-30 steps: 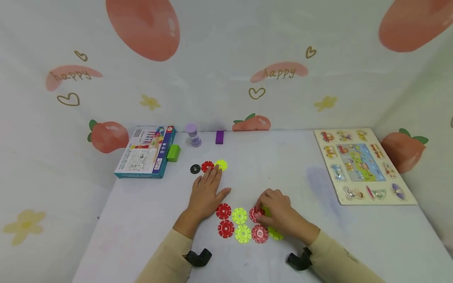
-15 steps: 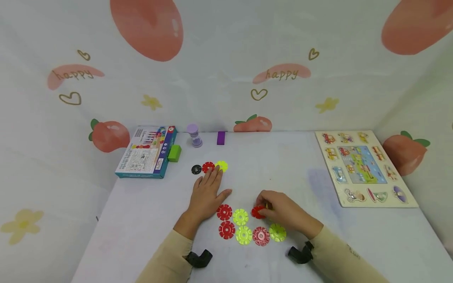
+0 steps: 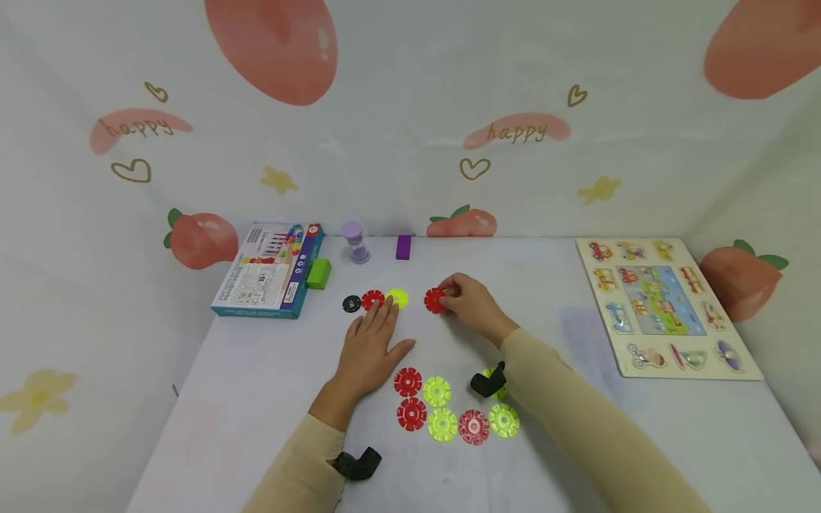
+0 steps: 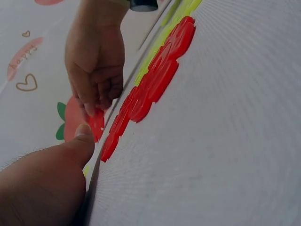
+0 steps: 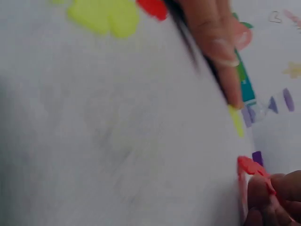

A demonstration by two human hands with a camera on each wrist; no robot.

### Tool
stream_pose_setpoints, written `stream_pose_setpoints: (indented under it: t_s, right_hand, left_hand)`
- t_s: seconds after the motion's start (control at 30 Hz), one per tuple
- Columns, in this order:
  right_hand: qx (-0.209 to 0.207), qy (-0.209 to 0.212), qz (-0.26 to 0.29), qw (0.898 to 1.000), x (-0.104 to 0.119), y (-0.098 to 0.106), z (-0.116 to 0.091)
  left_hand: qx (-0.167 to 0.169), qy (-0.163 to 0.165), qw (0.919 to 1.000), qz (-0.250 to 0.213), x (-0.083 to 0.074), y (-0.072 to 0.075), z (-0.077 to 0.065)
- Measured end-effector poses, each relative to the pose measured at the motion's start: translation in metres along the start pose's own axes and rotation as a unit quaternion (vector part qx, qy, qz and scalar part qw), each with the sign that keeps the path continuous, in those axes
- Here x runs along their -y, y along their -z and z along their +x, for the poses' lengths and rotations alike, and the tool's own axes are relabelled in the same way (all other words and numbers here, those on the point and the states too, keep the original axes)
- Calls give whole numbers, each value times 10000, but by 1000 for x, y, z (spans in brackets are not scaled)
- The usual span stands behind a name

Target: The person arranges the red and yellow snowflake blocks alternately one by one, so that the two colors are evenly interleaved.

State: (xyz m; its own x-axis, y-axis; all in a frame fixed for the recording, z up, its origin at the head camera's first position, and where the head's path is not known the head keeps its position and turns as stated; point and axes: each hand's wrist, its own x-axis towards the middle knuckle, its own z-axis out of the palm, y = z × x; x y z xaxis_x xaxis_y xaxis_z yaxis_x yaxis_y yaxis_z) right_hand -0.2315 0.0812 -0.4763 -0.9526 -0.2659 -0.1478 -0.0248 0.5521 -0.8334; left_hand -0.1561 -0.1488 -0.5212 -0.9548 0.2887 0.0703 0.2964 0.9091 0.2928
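Observation:
My right hand (image 3: 476, 308) pinches a red notched plastic disc (image 3: 432, 301) between thumb and fingers, close over the table. In the right wrist view, that red disc stands tilted at the fingertips. My left hand (image 3: 367, 358) lies with straight fingers on the table, its fingertips on a red disc (image 3: 370, 299) and at the edge of a yellow-green disc (image 3: 400, 296). To their left lies a small black disc (image 3: 351, 304). Nearer the front, red discs (image 3: 411, 414) and yellow-green discs (image 3: 442, 425) lie in two rows; the right wrist's black mount partly hides one yellow-green disc.
A boxed set (image 3: 266, 274) with a green block (image 3: 318, 273) against it is at the back left. A purple hourglass (image 3: 355, 244) and a purple block (image 3: 403, 247) stand by the back edge. At the right lies a wooden picture puzzle (image 3: 667, 356).
My right hand has taken a red disc from the back row of the front group and carried it forward and left, beside the yellow-green disc. My left hand has barely moved.

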Motion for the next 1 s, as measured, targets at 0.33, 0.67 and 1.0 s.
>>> stream_pose_setpoints:
  t_s: [0.33, 0.67, 1.0]
  right_hand:
    - [499, 1880, -3881, 9009, 7, -3, -19]
    - [1114, 1366, -4458, 8776, 11, -21, -18]
    - [1070, 964, -4487, 8820, 21, -36, -15]
  left_hand:
    - [1, 45, 10000, 61, 0, 1, -2]
    - [95, 10, 9998, 186, -1, -2, 0]
    - [59, -2, 9998, 204, -1, 0, 0]
